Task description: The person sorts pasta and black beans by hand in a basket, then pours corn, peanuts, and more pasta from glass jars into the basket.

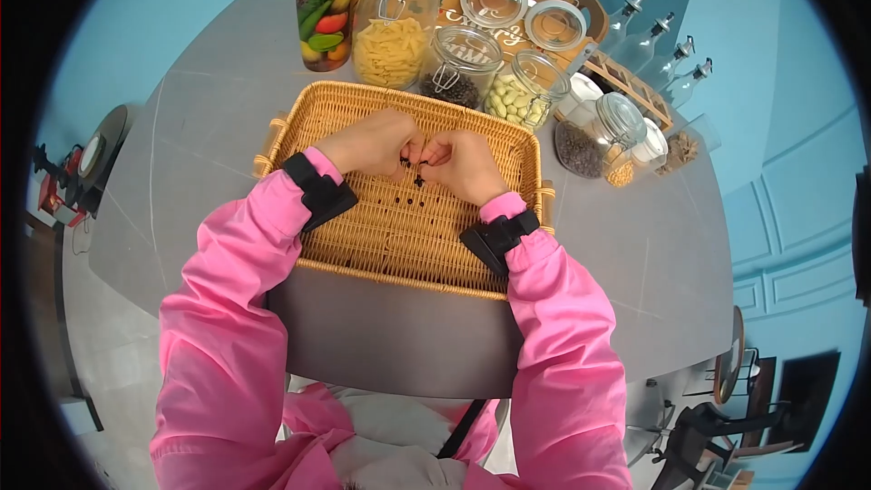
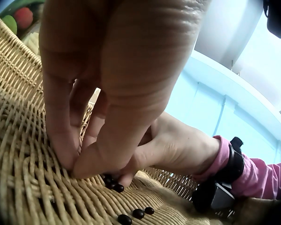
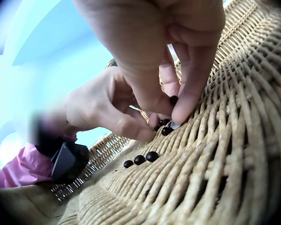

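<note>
Both hands meet over a shallow wicker basket [image 1: 363, 245], thumbs and fingers pointing down at its woven floor. My right hand [image 1: 464, 166] pinches a black bean [image 3: 173, 100] between thumb and finger. Thumb and finger of my left hand [image 1: 376, 141] come together in a pinch, with a dark bean [image 1: 406, 161] right at the tips; its own wrist view hides what lies between them. A small cluster of black beans [image 3: 166, 131] lies just under the fingertips. Nearer my body, three more beans [image 3: 139, 160] sit in a short row on the weave.
Behind the basket stand a jar of pasta [image 1: 390, 50], a jar of pickled vegetables [image 1: 324, 14], a jar of dark beans [image 1: 454, 82] and a jar of pale beans [image 1: 515, 100]. A jar of dark grains [image 1: 581, 145] and glass bottles [image 1: 640, 45] stand right on the grey table [image 1: 635, 263].
</note>
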A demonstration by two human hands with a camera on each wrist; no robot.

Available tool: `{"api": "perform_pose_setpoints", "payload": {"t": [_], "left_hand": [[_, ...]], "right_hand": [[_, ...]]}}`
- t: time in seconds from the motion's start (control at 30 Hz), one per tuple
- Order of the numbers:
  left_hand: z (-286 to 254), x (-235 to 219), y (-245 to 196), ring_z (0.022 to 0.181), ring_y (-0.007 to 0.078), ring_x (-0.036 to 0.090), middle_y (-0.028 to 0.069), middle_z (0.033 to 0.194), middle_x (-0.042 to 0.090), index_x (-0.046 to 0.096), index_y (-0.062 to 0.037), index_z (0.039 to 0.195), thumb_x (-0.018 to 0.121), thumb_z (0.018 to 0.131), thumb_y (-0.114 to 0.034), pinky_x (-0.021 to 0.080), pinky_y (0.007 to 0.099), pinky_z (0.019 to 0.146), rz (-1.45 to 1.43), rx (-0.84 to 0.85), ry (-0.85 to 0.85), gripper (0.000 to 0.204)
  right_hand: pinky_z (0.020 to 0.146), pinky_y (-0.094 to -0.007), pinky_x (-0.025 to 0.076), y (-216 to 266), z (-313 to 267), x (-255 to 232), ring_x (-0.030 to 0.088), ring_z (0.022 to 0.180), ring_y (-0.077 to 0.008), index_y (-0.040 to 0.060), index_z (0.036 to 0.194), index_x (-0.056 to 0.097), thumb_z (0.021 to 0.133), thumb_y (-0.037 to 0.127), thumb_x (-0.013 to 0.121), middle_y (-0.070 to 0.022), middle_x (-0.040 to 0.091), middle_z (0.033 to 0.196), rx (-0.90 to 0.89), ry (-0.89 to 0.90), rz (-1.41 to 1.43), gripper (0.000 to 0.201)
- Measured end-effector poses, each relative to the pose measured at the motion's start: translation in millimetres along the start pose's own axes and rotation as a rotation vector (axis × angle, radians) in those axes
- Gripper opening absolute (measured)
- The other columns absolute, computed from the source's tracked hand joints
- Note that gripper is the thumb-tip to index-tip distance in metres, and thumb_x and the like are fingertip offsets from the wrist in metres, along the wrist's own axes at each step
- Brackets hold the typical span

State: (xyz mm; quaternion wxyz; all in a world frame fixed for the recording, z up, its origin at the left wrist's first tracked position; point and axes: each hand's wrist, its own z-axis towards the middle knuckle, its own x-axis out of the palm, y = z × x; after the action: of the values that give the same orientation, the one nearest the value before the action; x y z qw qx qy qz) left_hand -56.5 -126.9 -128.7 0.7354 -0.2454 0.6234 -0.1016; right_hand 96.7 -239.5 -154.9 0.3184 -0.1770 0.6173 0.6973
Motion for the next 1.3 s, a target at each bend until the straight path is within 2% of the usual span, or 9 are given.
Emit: {"api": "perform_pose_setpoints", "payload": {"t": [0.3,0.37,0.57,0.63,0.73,0.97,1.13,1.23,1.3], "left_hand": [[0,4,9,0.066,0.0224,0.064,0.0093,0.069,0.066,0.069,-0.0052,0.073,0.075,0.055,-0.006,0.049,0.0325,0.06,-0.137,-0.041,-0.027,0.019],[0,5,11,0.064,0.0215,0.064,0.0089,0.067,0.066,0.069,-0.0052,0.072,0.074,0.056,-0.006,0.049,0.0321,0.059,-0.153,-0.053,-0.044,0.017],[1,8,16,0.058,0.0191,0.064,0.0094,0.064,0.065,0.067,-0.003,0.066,0.071,0.06,-0.003,0.05,0.0305,0.054,-0.252,-0.061,-0.071,0.008],[1,11,20,0.054,0.018,0.065,0.0102,0.062,0.065,0.065,-0.0009,0.064,0.071,0.061,-0.001,0.051,0.0295,0.051,-0.335,-0.09,-0.084,0.006],[3,13,22,0.052,0.017,0.066,0.011,0.061,0.064,0.064,0.0014,0.063,0.069,0.063,0.0,0.051,0.028,0.049,-0.381,-0.067,-0.11,0.006],[3,12,20,0.053,0.0157,0.065,0.0098,0.06,0.065,0.066,0.0008,0.067,0.066,0.065,0.001,0.051,0.0278,0.052,-0.394,-0.123,-0.082,0.002],[2,12,22,0.053,0.0159,0.065,0.0111,0.062,0.065,0.066,0.0027,0.069,0.066,0.066,0.002,0.051,0.0275,0.051,-0.432,-0.125,-0.08,0.004],[0,7,18,0.053,0.0162,0.065,0.0118,0.063,0.066,0.066,0.0039,0.071,0.067,0.066,0.001,0.051,0.0273,0.051,-0.416,-0.113,-0.082,0.006],[-1,4,17,0.053,0.0165,0.065,0.0116,0.064,0.066,0.067,0.0041,0.073,0.068,0.067,0.001,0.051,0.027,0.052,-0.416,-0.142,-0.069,0.007]], "right_hand": [[0.061,-0.0244,0.053,21,6,-35,0.065,0.065,-0.0142,-0.0038,0.086,0.064,0.073,-0.004,0.066,-0.009,0.067,0.077,0.119,0.074,0.365,0.012],[0.062,-0.025,0.053,39,11,-58,0.066,0.067,-0.0148,-0.0041,0.089,0.063,0.076,-0.004,0.063,-0.0093,0.068,0.078,0.06,-0.073,0.434,0.014],[0.063,-0.0252,0.052,73,74,-104,0.066,0.067,-0.0148,-0.0046,0.086,0.065,0.074,-0.001,0.065,-0.0089,0.068,0.075,-0.116,-0.312,0.089,0.013],[0.064,-0.0285,0.052,68,93,-101,0.067,0.066,-0.0183,-0.0003,0.081,0.068,0.069,0.003,0.067,-0.0094,0.068,0.072,-0.072,-0.346,-0.344,0.012],[0.067,-0.0321,0.052,35,113,-90,0.067,0.069,-0.0232,0.0046,0.076,0.069,0.066,0.006,0.068,-0.0109,0.068,0.071,-0.087,-0.323,-0.594,0.011],[0.075,-0.0402,0.05,31,114,-74,0.064,0.076,-0.0352,0.0061,0.083,0.072,0.072,0.007,0.058,-0.0199,0.065,0.079,-0.128,-0.253,-0.639,0.018],[0.079,-0.0397,0.049,33,105,-67,0.063,0.084,-0.0361,0.0031,0.088,0.07,0.075,0.006,0.056,-0.0221,0.065,0.086,-0.109,-0.269,-0.573,0.02],[0.073,-0.0372,0.05,30,90,-64,0.064,0.08,-0.0305,-0.0005,0.097,0.064,0.078,0.006,0.058,-0.016,0.066,0.089,-0.351,-0.597,-0.438,0.021],[0.071,-0.0345,0.049,53,67,-63,0.064,0.076,-0.0276,-0.0008,0.094,0.063,0.077,0.005,0.058,-0.015,0.066,0.086,-0.289,-0.631,-0.369,0.019]]}}
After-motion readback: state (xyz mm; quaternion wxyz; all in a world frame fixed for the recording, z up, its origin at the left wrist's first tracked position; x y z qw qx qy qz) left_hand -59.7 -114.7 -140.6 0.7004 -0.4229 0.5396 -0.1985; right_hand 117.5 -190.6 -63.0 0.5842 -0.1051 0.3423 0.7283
